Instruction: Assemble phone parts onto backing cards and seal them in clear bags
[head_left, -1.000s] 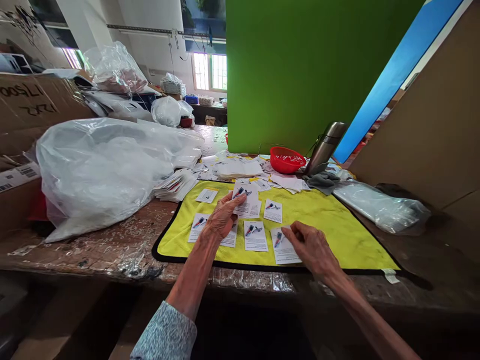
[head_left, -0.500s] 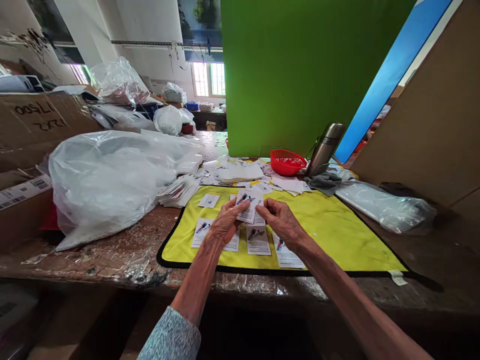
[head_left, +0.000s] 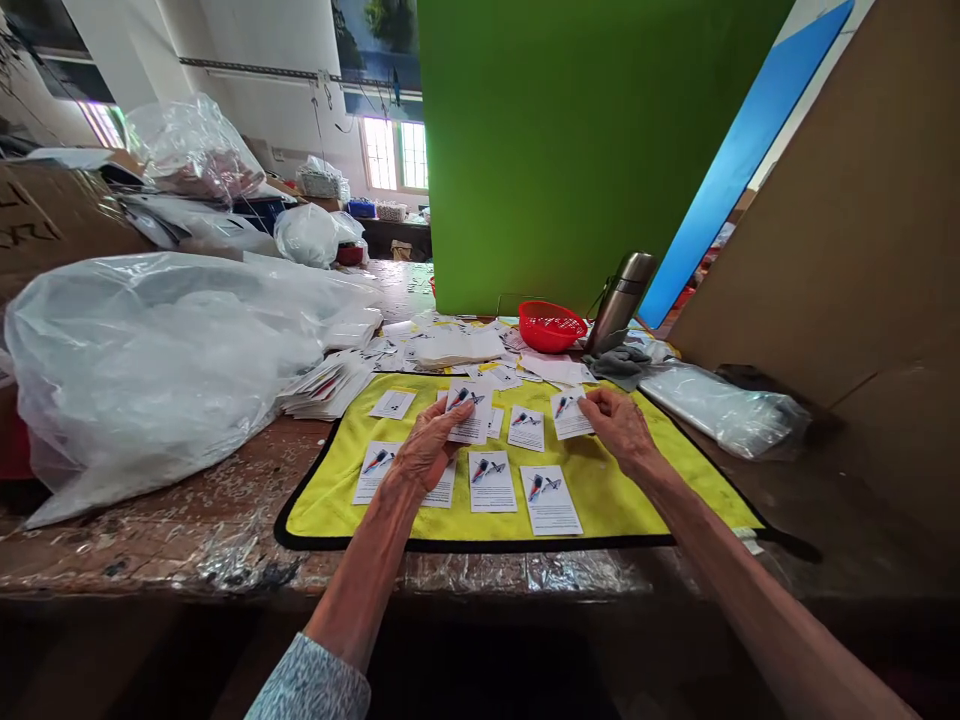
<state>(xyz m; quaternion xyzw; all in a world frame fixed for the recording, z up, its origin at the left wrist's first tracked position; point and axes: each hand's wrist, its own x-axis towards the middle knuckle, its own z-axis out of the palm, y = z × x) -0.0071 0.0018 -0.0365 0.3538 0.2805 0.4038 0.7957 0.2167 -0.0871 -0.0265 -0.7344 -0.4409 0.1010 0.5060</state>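
My left hand (head_left: 427, 445) is closed on a small stack of printed cards (head_left: 470, 412), held above the yellow cloth (head_left: 630, 505). Between the fingertips of my right hand (head_left: 619, 428) is a single printed card (head_left: 570, 414), off to the right of the stack. Several like cards lie apart on the cloth, among them one at the front right (head_left: 551, 500), one in the front middle (head_left: 492, 482) and one farther back (head_left: 526, 428). My left hand partly covers another card (head_left: 439, 488). A card with small dark marks (head_left: 392, 404) lies at the back left.
A big clear plastic bag (head_left: 165, 350) and a pile of papers (head_left: 330, 385) stand on the left. Behind the cloth are loose papers, a red basket (head_left: 551, 328), a steel flask (head_left: 621, 300) and a grey rag (head_left: 619, 365). A green panel (head_left: 600, 150) rises behind; a plastic-wrapped bundle (head_left: 724, 410) lies right.
My right hand has moved away from the stack to the right, taking one card with it. My left hand keeps the stack. The whole view has shifted slightly.
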